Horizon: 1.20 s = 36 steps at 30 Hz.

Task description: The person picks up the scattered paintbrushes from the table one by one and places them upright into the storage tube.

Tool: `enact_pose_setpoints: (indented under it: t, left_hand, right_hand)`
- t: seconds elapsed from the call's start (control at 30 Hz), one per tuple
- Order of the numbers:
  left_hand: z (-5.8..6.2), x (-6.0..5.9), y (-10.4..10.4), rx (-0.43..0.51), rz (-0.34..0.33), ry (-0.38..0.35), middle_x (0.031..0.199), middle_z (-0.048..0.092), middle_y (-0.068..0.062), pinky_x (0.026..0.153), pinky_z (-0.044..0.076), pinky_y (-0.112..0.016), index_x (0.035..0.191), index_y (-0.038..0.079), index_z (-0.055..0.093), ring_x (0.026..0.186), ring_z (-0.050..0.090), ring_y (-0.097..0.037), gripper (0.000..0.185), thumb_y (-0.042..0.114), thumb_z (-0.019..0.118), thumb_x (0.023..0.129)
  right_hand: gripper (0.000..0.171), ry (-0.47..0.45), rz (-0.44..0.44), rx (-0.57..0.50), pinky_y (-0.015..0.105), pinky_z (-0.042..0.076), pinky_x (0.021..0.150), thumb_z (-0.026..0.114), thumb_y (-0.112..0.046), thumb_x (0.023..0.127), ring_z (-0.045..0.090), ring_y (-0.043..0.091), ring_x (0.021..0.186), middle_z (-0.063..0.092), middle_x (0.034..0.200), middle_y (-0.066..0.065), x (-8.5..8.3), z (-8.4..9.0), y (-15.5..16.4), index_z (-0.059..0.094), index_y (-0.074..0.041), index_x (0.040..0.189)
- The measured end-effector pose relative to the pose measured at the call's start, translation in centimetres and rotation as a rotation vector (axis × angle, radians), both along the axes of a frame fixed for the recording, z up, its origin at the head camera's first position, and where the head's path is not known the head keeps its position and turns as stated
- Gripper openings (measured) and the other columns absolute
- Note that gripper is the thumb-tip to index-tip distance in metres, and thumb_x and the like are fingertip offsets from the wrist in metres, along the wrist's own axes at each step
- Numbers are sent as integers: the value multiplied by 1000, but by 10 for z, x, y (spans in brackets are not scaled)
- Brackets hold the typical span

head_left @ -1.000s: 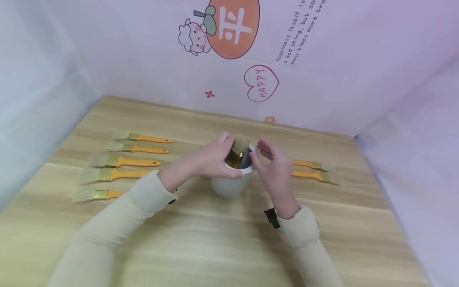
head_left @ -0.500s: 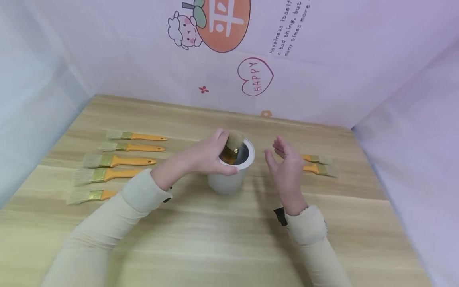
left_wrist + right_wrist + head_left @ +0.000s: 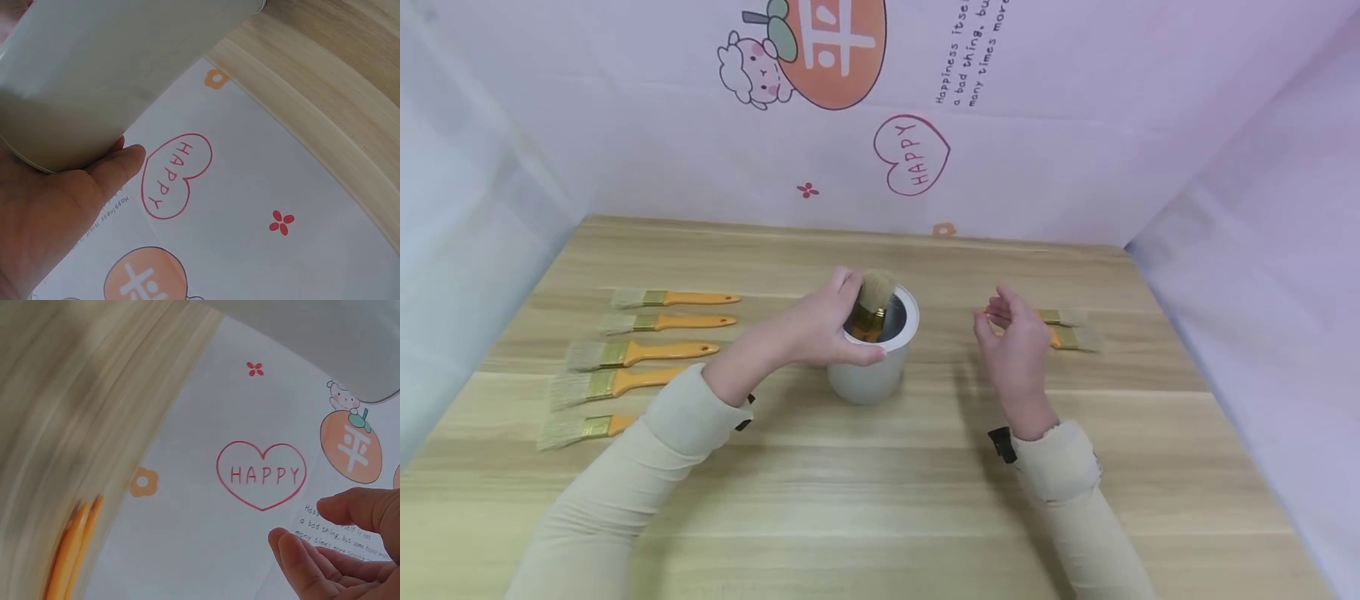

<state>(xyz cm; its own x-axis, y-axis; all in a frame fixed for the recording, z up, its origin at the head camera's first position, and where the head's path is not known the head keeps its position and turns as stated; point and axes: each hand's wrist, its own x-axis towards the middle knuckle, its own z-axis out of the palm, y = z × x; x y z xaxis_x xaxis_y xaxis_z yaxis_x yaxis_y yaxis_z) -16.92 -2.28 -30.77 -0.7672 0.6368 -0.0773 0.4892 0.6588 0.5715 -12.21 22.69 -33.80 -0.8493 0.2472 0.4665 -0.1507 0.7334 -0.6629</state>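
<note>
Can-loading, apparently — the left hand (image 3: 820, 325) grips the central can (image 3: 865, 385), bristles-up brush (image 3: 877, 292) inside, while the right hand (image 3: 1018, 354), thumb and fingers parted, hangs near two brushes (image 3: 1078, 337) — pinching one handle seems called for next.

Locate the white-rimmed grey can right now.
In the head view, the white-rimmed grey can sits near the picture's middle, between the left hand, gripping its rim, and the right hand, apart from it.
</note>
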Motion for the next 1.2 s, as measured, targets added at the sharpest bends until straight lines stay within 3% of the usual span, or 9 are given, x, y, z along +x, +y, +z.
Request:
enact_pose_setpoints:
  t: [0.2, 0.33, 0.53, 0.63, 0.7, 0.77, 0.8, 0.97, 1.2]
  left_hand:
    - [3, -4, 0, 1, -5, 6, 136, 32, -18, 99, 46, -40, 149, 0, 19, 108, 54, -29, 104, 53, 70, 75]
    - [3, -5, 0, 17, -14, -2, 136, 32, -18, 102, 44, -40, 148, -1, 19, 113, 51, -28, 103, 51, 70, 75]
    - [2, 0, -4, 13, -4, -25, 139, 31, -18, 104, 43, -41, 150, -2, 17, 118, 48, -29, 106, 50, 72, 75]
    - [1, 3, -6, 5, -2, -47, 140, 29, -18, 104, 43, -41, 150, -2, 16, 119, 47, -29, 107, 50, 72, 76]
    - [0, 3, -6, 8, -4, -45, 140, 29, -18, 104, 43, -41, 150, -2, 16, 118, 48, -29, 106, 50, 72, 76]
    - [0, 2, -5, 11, -6, -35, 138, 30, -18, 104, 43, -41, 150, -2, 17, 117, 49, -29, 105, 50, 72, 76]
    - [0, 2, -5, 13, -7, -32, 138, 30, -18, 104, 43, -41, 150, -2, 18, 117, 49, -29, 105, 50, 72, 76]
    - [2, 2, -2, 23, -7, -35, 140, 29, -17, 105, 43, -41, 149, -1, 18, 118, 49, -29, 104, 50, 71, 76]
    - [2, 2, 0, 36, -7, -35, 140, 29, -15, 105, 42, -40, 149, 0, 20, 118, 49, -28, 103, 50, 72, 75]
  right_hand:
    - [42, -170, -52, 40, 46, 55, 88, 63, -2, 88, 66, 41, 101, 64, 112, 31, -9, -10, 12, 54, 13, 126]
    - [38, -282, -53, 149, 49, 53, 86, 61, -6, 89, 66, 41, 99, 65, 110, 31, -12, -14, 20, 57, 14, 121]
    - [33, -483, -4, 286, 40, 51, 65, 62, -10, 88, 51, 22, 60, 67, 96, 32, -14, -17, 29, 63, 16, 107]
    - [29, -549, -7, 308, 28, 43, 52, 63, -14, 89, 39, 13, 51, 65, 73, 26, -14, -24, 36, 65, 14, 81]
    - [41, -574, -6, 314, 24, 32, 45, 61, -17, 90, 30, 11, 47, 49, 50, 12, -15, -27, 44, 52, 4, 56]
    - [51, -610, 0, 307, 22, 24, 43, 58, -19, 92, 25, 9, 45, 31, 44, -2, -16, -28, 52, 35, -9, 47]
    - [52, -639, 4, 288, 22, 22, 42, 55, -19, 93, 23, 8, 44, 23, 46, -7, -16, -27, 57, 30, -14, 48]
    - [48, -749, -17, 272, 22, 25, 41, 48, -22, 94, 28, 10, 44, 27, 46, -6, -20, -23, 78, 33, -14, 50]
    - [47, -949, -134, 459, 25, 33, 46, 35, -32, 100, 36, 14, 51, 39, 58, 4, -32, -22, 96, 41, -10, 58]
